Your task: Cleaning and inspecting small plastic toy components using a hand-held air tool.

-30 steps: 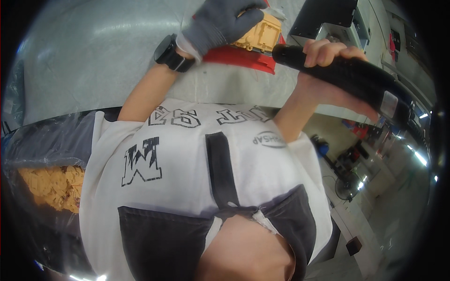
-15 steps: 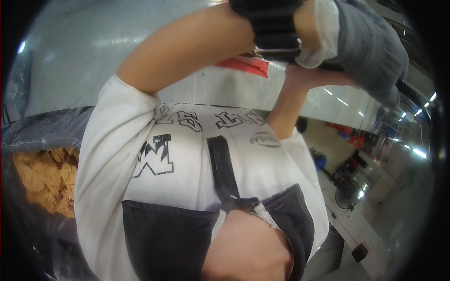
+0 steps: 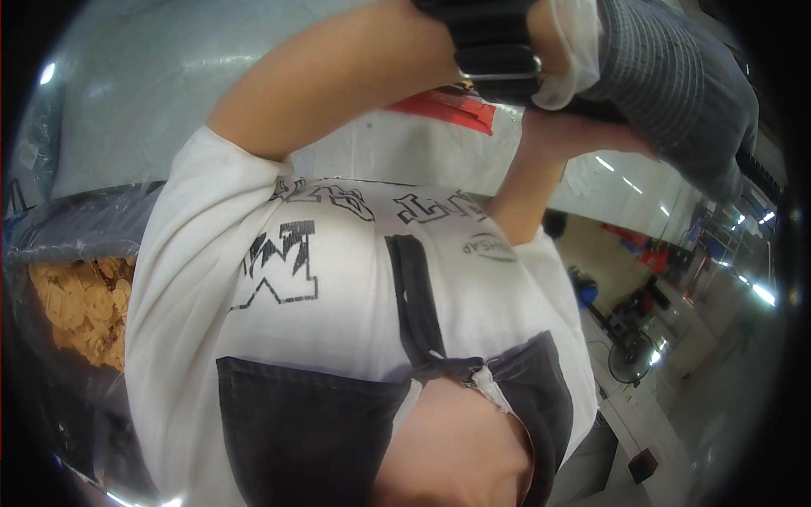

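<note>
My left arm reaches across the upper part of the view, with a black wristwatch on its wrist. A ribbed grey knit glove covers my left hand, and a thin whitish inner glove shows at the cuff. The gloved fingers run into the dark upper right rim and cannot be made out. Below it, my bare right hand comes up close against the underside of the grey glove. Its fingers are hidden behind the glove, so I cannot tell whether it grips anything.
A grey-white work surface lies beyond my arms, with a red flat item on it. On the left, a plastic-lined dark container holds many tan flat pieces. A fan and shelving stand on the right.
My gloved left hand has shifted slightly right and down, and my right hand has moved a little right with it. The whole view has tilted slightly.
</note>
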